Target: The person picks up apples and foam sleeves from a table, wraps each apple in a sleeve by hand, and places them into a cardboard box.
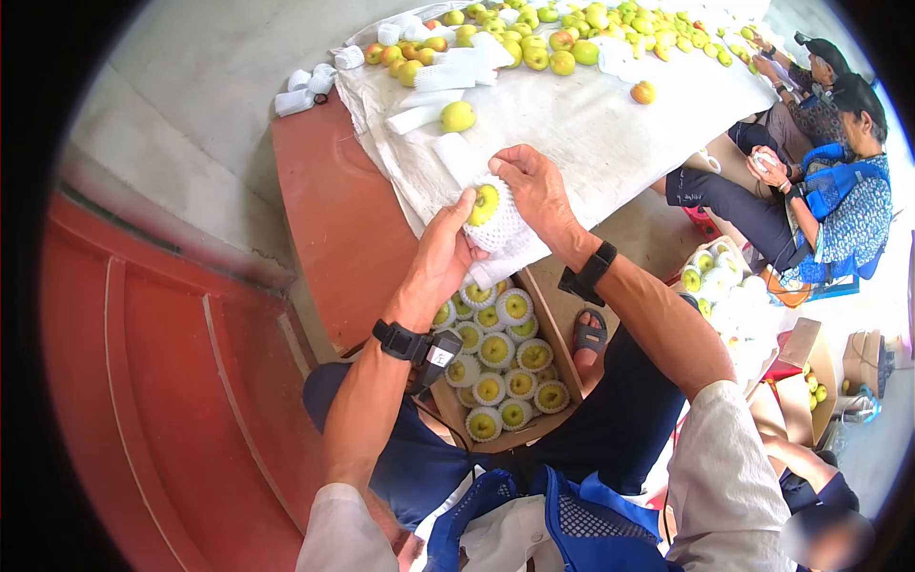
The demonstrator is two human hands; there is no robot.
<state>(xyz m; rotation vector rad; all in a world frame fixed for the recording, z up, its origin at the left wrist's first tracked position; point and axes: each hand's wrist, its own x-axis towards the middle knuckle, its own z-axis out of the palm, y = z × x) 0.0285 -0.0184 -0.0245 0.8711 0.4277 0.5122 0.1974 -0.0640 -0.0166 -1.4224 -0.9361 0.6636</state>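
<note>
A yellow-green apple [483, 204] sits partly inside a white foam net sleeve [498, 227], its stem end showing. My left hand [446, 238] is closed around the apple's near side, thumb at its top. With thumb and fingers pinched, my right hand [536, 191] grips the net's upper edge on the far side. Below my hands, a cardboard box [572, 367] between my legs contains several apples in foam nets [496, 351]. A loose apple [457, 116] and flat foam sleeves [416, 117] lie on the white cloth just beyond.
A white cloth [610, 133] covers most of the red-brown table [324, 210], with many loose apples [591, 29] heaped at the back. Two people sit at the right, one holding a wrapped fruit. More boxes stand at my right, and a red door [162, 381] is at my left.
</note>
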